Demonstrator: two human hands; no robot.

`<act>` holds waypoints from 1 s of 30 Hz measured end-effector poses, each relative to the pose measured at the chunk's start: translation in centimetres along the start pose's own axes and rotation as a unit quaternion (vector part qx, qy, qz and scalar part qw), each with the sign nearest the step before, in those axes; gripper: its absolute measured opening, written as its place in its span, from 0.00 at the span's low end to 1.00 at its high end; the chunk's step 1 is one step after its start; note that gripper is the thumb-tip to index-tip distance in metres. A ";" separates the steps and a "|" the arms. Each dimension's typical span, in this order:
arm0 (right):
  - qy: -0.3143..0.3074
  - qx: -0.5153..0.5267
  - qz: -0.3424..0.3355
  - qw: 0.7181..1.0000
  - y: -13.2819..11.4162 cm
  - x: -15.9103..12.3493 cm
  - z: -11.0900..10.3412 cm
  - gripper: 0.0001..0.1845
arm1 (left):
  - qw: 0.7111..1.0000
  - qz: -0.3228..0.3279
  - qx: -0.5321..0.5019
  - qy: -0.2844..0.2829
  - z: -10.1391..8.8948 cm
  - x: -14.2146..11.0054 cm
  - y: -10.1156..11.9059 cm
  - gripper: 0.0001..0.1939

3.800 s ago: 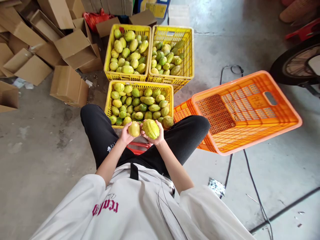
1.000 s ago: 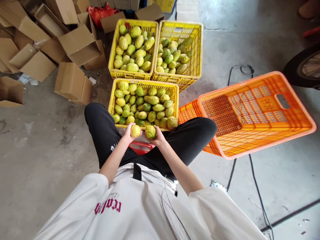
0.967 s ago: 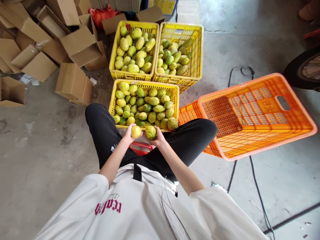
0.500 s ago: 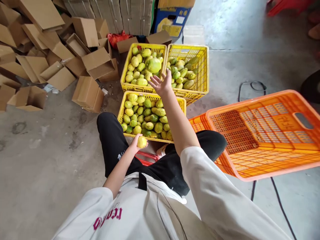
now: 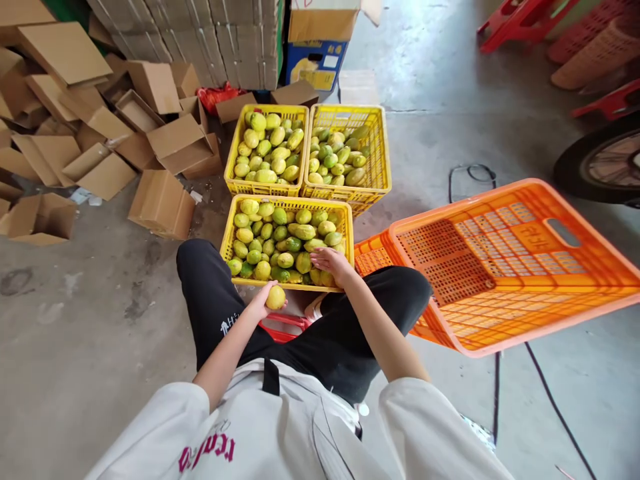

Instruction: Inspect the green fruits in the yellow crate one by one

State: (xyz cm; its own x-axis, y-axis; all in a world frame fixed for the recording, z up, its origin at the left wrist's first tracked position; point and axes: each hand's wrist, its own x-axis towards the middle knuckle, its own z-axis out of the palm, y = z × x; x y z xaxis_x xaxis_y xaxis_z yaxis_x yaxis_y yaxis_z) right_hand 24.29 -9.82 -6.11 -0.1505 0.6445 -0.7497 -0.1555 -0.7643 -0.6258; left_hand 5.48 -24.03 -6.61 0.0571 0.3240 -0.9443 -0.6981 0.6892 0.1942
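Observation:
My left hand (image 5: 263, 301) is closed around a small yellow papaya (image 5: 275, 297), held in front of the nearest yellow crate (image 5: 227, 248). My right hand (image 5: 334, 262) reaches over the right front part of that crate, fingers stretched out and touching or just above the fruit. Nothing shows in its grasp. The crate is full of green and yellow papayas (image 5: 267, 231). Behind it stand two more yellow crates of similar fruit: the back left crate (image 5: 229, 180) is heaped, while the fruit in the back right crate (image 5: 385, 160) lies lower.
An orange crate (image 5: 505, 340) lies tilted at my right, its open side toward me. Cardboard boxes (image 5: 163, 203) are piled at the left. A red stool (image 5: 284, 327) shows between my legs. Black cable (image 5: 473, 172) lies on the floor near a wheel (image 5: 600, 167).
A papaya that was in the air above the back crates is no longer airborne. My right hand has come down and back to the near crate. My left hand still holds its papaya.

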 end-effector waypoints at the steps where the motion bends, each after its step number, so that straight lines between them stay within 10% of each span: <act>1: 0.006 0.027 -0.015 1.000 -0.2 0.0 0.1 0.07 | 1.000 -0.003 0.009 -0.003 0.1 -0.1 0.0 0.09; 9: 0.020 0.141 0.060 0.988 -0.5 1.1 3.2 0.10 | 0.999 -0.019 -0.044 0.015 -0.2 -0.2 0.3 0.16; 30: 0.015 0.259 0.058 0.964 -1.3 1.0 2.5 0.10 | 0.997 -0.059 0.024 -0.049 1.0 1.9 1.4 0.13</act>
State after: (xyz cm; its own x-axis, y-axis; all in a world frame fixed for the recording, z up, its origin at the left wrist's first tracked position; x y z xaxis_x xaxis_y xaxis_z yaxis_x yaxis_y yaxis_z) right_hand 21.85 -8.17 -5.51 -0.1701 0.5485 -0.8187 -0.6078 -0.7123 -0.3510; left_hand 5.33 -21.80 -7.83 0.2080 0.2985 -0.9315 -0.6472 0.7560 0.0977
